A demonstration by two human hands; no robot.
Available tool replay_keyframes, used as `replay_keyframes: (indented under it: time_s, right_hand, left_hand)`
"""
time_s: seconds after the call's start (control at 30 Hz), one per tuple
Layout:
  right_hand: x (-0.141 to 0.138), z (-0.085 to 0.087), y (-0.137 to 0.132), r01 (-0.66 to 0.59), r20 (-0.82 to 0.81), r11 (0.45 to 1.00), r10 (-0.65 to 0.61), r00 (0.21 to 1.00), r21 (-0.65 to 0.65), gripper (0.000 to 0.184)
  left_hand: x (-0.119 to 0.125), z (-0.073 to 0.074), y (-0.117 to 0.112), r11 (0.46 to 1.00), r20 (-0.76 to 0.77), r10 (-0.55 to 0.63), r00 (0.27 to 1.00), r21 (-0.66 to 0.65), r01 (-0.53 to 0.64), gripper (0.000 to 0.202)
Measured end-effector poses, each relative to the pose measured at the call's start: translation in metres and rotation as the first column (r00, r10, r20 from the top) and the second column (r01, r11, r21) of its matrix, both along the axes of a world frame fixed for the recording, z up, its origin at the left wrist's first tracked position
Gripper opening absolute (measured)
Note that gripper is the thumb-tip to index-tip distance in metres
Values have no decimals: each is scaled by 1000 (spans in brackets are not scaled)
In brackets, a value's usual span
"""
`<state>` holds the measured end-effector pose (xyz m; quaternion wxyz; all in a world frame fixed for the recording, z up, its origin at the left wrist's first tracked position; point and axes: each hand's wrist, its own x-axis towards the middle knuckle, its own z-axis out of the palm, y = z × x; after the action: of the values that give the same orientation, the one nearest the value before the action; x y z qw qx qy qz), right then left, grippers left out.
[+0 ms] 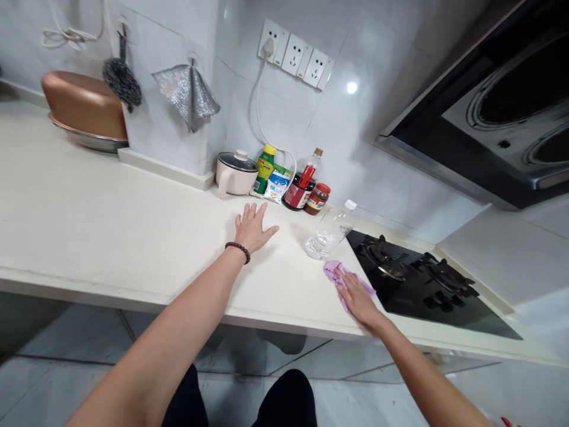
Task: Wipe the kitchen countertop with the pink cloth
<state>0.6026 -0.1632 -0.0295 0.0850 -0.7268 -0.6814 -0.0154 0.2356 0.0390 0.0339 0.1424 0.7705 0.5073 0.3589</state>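
Note:
Under my right hand [355, 295] lies a pink-purple cleaning cloth [333, 268], bunched and pressed against the white countertop [284, 279] near the left edge of the gas hob. My left hand [252, 228], with a beaded bracelet on its wrist, is held out over the counter with its fingers spread and holds nothing. Whether its palm touches the surface I cannot tell. Between the two hands, a little farther back, stands a large clear plastic bottle [326, 234] with a white cap and clear liquid in it.
At the wall are a lidded cream pot [237, 172], a green bottle with a yellow cap [265, 169], a blue-white packet [278, 185] and jars [316, 200]. The black gas hob [422, 284] lies right, below a range hood [489, 112]. A copper-coloured basin [84, 104] stands far left.

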Motion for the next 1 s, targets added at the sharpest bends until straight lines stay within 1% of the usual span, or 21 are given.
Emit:
replay_keyframes:
  time_s: [0.07, 0.1, 0.13, 0.17, 0.23, 0.27, 0.33, 0.4, 0.43, 0.47, 0.53, 0.6, 0.67, 0.73, 0.8, 0.83, 0.9, 1.0]
  right_hand:
    - [-47, 7, -3, -66, -53, 997, 64, 997, -35, 73]
    - [-74, 11, 2, -134, -80, 989, 129, 988, -65, 71]
    - [-102, 16, 10, -200, -110, 976, 189, 976, -90, 69]
    - [-130, 20, 22, -269, -139, 956, 253, 957, -115, 67]
    - [-180, 27, 51, -379, -177, 914, 353, 919, -145, 64]
    - [-201, 30, 65, -418, -182, 897, 391, 902, -144, 64]
    - [-230, 33, 87, -470, -188, 875, 444, 876, -120, 62]
    - [-241, 33, 95, -512, -199, 854, 488, 850, -93, 61]
    - [-239, 33, 94, -533, -209, 842, 508, 836, -84, 60]
    - [-231, 32, 88, -549, -221, 832, 522, 824, -80, 60]
    - [-199, 31, 71, -547, -240, 833, 516, 822, -83, 61]
    - [-148, 29, 50, -479, -238, 873, 448, 862, -94, 64]
    - [-86, 26, 31, -355, -210, 929, 329, 921, -101, 69]
    - [-27, 20, 20, -213, -156, 974, 199, 968, -78, 75]
    - [19, 13, 17, -67, -106, 997, 63, 992, -40, 77]
    - [34, 10, 19, -11, -90, 999, 9, 996, -30, 76]
    - [49, 3, 26, 61, -76, 998, -62, 995, -9, 74]
    - [48, -4, 36, 97, -90, 995, -93, 992, 34, 72]
  left_hand:
    - [3, -4, 1, 1000, 10, -16, 1000, -11, 16, 91]
    - [4, -6, 1, 1000, 15, -24, 1000, -6, 24, 92]
    - [5, -8, 3, 999, 17, -32, 999, 4, 32, 88]
    - [5, -9, 4, 999, 13, -43, 999, 16, 43, 77]
    - [5, -13, 8, 997, -16, -73, 997, 28, 73, 44]
    - [4, -14, 10, 996, -37, -87, 996, 24, 87, 37]
    - [0, -16, 12, 995, -62, -95, 994, 5, 96, 40]
    - [-5, -19, 12, 997, -24, -73, 997, -6, 73, 38]
    - [-7, -20, 11, 998, 14, -65, 998, -6, 65, 38]
    - [-9, -22, 10, 998, 58, -61, 996, -4, 62, 42]
    - [-11, -24, 6, 998, 136, -67, 988, -8, 69, 59]
    - [-8, -24, 2, 995, 193, -84, 978, -30, 92, 72]
    - [3, -21, -3, 988, 229, -112, 967, -83, 134, 83]
    - [20, -15, -9, 968, 249, -151, 957, -158, 194, 94]
    - [44, -8, -15, 940, 262, -190, 946, -228, 252, 106]
    - [57, -5, -18, 928, 274, -206, 940, -251, 277, 112]
    - [86, -1, -22, 912, 309, -223, 925, -270, 310, 123]
    - [132, 0, -22, 908, 406, -215, 888, -252, 335, 132]
